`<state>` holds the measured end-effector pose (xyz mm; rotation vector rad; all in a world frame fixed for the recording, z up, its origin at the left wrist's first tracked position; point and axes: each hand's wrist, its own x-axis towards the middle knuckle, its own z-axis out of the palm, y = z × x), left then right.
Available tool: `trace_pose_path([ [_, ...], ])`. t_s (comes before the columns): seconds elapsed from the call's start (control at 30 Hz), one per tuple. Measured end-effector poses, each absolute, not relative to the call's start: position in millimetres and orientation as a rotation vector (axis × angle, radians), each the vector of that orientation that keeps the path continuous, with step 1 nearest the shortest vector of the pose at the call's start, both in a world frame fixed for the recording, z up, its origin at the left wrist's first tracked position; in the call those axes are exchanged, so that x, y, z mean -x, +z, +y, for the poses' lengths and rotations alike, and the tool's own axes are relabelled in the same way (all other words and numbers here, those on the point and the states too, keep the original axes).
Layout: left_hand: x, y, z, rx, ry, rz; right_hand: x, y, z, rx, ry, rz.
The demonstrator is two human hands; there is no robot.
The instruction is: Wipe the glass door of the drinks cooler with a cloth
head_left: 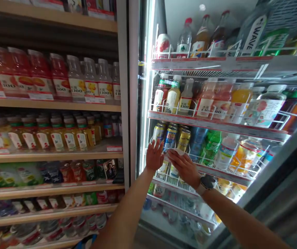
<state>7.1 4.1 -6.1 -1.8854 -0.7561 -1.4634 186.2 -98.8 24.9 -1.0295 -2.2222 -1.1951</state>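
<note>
My left hand (154,156) is raised in front of the lit drinks fridge, its fingers stretched out and holding nothing. It is close to the shelf edge below the cans (159,133). Just right of it, my right hand (184,166) presses on a thin white cloth (177,151), which shows above its fingers at the height of the can shelf. A dark watch (208,182) is on the right wrist. Behind the hands are a blue can (170,136), a gold can (184,139) and a green bottle (212,147). The cloth's far side is hidden.
White wire guards and red-edged shelf strips (216,122) run across the fridge, with bottles behind them. A grey upright post (126,86) divides it from wooden shelves (52,155) of bottled drinks at left. A dark metal frame (275,169) slants along the right.
</note>
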Motion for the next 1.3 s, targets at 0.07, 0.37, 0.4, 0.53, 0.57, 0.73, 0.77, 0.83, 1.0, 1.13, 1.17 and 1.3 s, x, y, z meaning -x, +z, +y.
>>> trace_pose_path([
  [0.07, -7.0, -6.6, 4.4, 1.89, -1.46, -0.762, -189.6, -6.1, -101.4, 0.982, -1.163, -2.288],
  [0.37, -7.1, -7.9, 5.6, 1.892, -1.45, -0.778, -195.3, -10.8, -108.3, 0.918, -1.192, -2.374],
  [0.4, -7.2, -7.9, 5.8, 1.892, -1.452, -0.778, -195.4, 6.9, -107.2, 0.928, -1.201, -2.364],
  [0.53, -7.5, -7.1, 5.4, 1.884, -1.482, -0.756, -193.6, 85.9, -101.9, 1.031, -1.266, -2.171],
  [0.57, -7.6, -6.7, 5.0, 1.884, -1.487, -0.752, -192.5, 100.5, -100.7, 1.047, -1.273, -2.118],
  [0.73, -7.8, -6.6, 3.6, 1.897, -1.476, -0.767, -188.1, 95.3, -99.1, 1.091, -1.234, -2.022],
  [0.77, -7.9, -6.9, 3.7, 1.901, -1.472, -0.775, -188.0, 79.8, -99.8, 1.093, -1.218, -2.052],
  [0.83, -7.9, -7.8, 4.1, 1.897, -1.466, -0.78, -188.9, 41.7, -101.6, 1.065, -1.187, -2.165],
  [1.0, -7.1, -10.8, 5.9, 1.912, -1.44, -0.792, -194.7, -43.7, -104.9, 0.921, -1.161, -2.371],
  [1.13, -6.3, -13.2, 7.0, 1.931, -1.418, -0.812, -197.7, -58.2, -105.6, 0.899, -1.15, -2.405],
  [1.17, -6.4, -13.4, 7.0, 1.932, -1.415, -0.814, -198.2, -52.3, -105.7, 0.884, -1.146, -2.408],
  [1.3, -7.7, -11.9, 5.8, 1.922, -1.429, -0.804, -200.0, 8.0, -105.3, 0.895, -1.144, -2.351],
])
